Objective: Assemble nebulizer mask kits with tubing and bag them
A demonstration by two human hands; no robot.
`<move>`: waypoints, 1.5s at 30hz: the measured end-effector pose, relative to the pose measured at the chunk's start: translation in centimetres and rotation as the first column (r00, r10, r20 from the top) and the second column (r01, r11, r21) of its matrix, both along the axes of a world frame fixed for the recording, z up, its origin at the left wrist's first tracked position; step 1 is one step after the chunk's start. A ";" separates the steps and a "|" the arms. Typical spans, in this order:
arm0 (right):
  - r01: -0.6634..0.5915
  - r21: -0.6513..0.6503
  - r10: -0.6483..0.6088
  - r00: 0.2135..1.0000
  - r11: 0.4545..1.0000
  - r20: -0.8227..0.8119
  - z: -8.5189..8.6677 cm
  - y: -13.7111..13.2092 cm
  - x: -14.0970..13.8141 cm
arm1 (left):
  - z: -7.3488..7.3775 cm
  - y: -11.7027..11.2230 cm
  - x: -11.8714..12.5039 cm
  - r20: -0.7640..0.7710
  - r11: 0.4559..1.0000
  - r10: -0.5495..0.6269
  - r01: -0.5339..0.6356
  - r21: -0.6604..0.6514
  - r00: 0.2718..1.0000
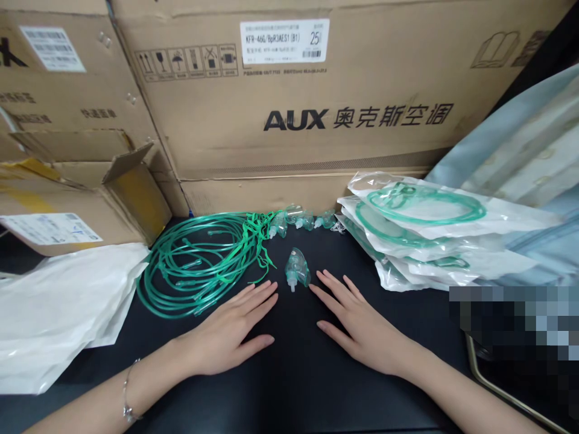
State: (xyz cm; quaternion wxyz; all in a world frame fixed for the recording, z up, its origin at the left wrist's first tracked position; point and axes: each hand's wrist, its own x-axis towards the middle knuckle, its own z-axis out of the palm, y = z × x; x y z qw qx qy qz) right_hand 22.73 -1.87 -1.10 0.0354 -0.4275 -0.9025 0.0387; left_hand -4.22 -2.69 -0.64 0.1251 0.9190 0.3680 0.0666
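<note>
My left hand (235, 331) lies flat on the black table, fingers stretched out, holding nothing. Opposite it, my right hand (350, 319) also rests flat with its fingers spread. Between and just beyond the fingertips sits a clear greenish oxygen mask (296, 268) with a white connector pointing toward me. The right index fingertip is very near the mask's edge; whether they touch I cannot tell. Coiled green tubing (154, 271) lies beyond my left hand, beside a bunch of bright green straps (256, 235). Several more clear masks (305, 220) are grouped at the back.
Sealed clear-and-white packages (425, 235) with green tubing are stacked at right. White flat pouches (58, 307) lie at left below an opened carton (85, 199). Large cardboard boxes (294, 150) form a wall at the back. Light blue fabric (511, 132) hangs at right.
</note>
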 end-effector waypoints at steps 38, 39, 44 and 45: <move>-0.012 0.262 0.062 0.981 0.965 -0.185 5.9 2.3 -3.7 | 2.2 3.2 3.0 0.028 0.846 0.359 -0.338 0.411 0.933; -0.026 0.256 0.074 0.982 0.966 -0.176 6.0 2.5 -4.1 | 2.4 3.4 2.9 0.051 0.851 0.350 -0.341 0.399 0.935; -0.045 0.140 0.080 0.964 0.989 -0.254 5.7 4.3 -6.6 | 4.5 5.1 2.1 0.379 0.911 0.286 -0.372 0.179 0.880; -0.042 0.082 0.066 0.947 0.996 -0.315 5.5 5.0 -7.3 | 5.0 5.4 2.1 0.498 0.933 0.280 -0.355 0.060 0.821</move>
